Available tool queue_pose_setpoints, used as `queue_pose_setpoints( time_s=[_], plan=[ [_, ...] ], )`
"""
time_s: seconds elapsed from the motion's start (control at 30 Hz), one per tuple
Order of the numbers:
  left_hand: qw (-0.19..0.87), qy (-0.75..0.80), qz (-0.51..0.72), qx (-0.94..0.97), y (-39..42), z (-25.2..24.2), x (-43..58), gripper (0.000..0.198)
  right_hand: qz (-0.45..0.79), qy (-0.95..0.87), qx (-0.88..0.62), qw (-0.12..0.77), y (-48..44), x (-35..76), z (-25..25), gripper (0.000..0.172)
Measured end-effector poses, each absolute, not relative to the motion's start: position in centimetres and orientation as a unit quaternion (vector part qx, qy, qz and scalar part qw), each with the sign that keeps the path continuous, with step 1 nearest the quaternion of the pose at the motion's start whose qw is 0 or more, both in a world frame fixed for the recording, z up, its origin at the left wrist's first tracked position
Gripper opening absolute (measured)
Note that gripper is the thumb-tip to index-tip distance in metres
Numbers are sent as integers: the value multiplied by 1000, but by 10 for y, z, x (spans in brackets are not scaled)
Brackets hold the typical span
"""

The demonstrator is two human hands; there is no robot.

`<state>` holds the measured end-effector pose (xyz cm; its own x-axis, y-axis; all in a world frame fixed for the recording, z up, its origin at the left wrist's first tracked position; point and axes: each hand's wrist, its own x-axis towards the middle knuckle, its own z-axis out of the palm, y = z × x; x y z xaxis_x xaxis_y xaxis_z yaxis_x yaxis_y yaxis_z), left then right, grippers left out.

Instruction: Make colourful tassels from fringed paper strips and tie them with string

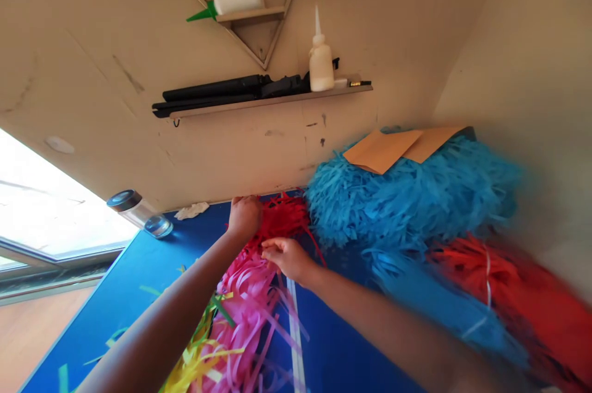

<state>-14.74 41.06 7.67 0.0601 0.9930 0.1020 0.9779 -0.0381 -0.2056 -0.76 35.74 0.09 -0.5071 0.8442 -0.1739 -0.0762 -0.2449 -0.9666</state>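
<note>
My left hand [243,215] reaches to the back of the blue table [134,282] and closes on a bunch of red paper strips [287,219] by the wall. Close beside it, my right hand [287,257] pinches red strips at the near edge of the same bunch. Pink paper strips [247,306] lie under and between my forearms, with yellow and green strips [198,359] nearer to me.
A big heap of blue paper strips [411,195] fills the back right, brown card sheets [398,147] on top. More red strips [518,294] lie at right. A glass jar [139,211] lies at back left. Wall shelves hold glue bottles [320,63].
</note>
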Motion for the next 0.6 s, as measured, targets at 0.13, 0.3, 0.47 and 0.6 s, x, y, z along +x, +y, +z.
queue_pose_setpoints(
  time_s=[0.13, 0.3, 0.47, 0.6],
  plan=[
    [101, -688, 10, -718, 406, 79, -148, 22, 738, -467, -357, 332, 378, -29, 1, 27],
    [45, -701, -4, -712, 403, 78, -164, 17, 761, -405, -340, 376, 399, -38, 2, 43],
    [-59, -678, -44, -732, 400, 80, -183, 21, 735, -388, -349, 433, 416, -42, -1, 46],
    [-151, -664, -91, -727, 398, 80, -193, 24, 706, -394, -357, 468, 424, -43, -5, 55]
  ],
)
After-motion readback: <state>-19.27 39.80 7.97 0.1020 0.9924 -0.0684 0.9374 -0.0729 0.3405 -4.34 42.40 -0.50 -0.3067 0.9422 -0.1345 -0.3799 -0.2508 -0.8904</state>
